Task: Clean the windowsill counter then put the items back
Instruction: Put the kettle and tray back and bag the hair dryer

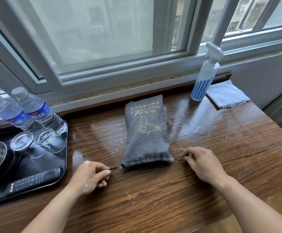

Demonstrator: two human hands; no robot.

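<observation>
- My left hand [90, 176] and right hand [202, 163] each pinch a drawstring of the grey hair-dryer bag [146, 132].
- Glossy wooden counter [153, 195] beneath the window [103, 31].

You've got a glossy, wet-looking wood-grain counter [153, 190] here. The bag [146, 132] is matt grey woven cloth, yellow print. Tray [59, 174]: smooth shiny black plastic. Clear glasses [21, 141], clear plastic bottles [36, 108], a plastic sprayer [202, 81], a soft napped cloth [226, 94].
</observation>
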